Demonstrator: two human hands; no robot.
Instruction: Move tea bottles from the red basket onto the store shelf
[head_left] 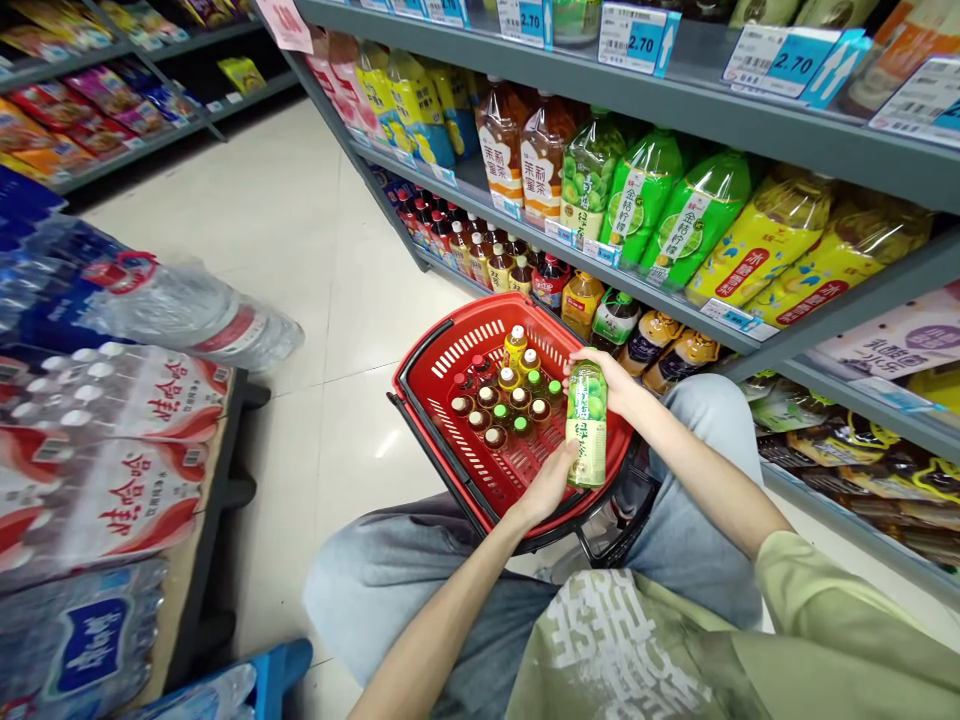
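Both my hands hold one green tea bottle (589, 415) with a pale green label over the right side of a red shopping basket (457, 345). My left hand (551, 482) grips its lower end. Around the upper end, my right hand (604, 378) is closed, and the cap is hidden there. Inside the basket, several small drink bottles (501, 411) stand upright in rows, with white, green, yellow and red caps. The basket sits between my bent knees, its black handle folded down along the rim.
Drink shelves (637, 255) rise close in front and to the right, with large bottles above smaller ones. Wrapped water packs (142, 490) are stacked on a pallet at left. A snack shelf (150, 140) stands at far left beyond the tiled floor (330, 390).
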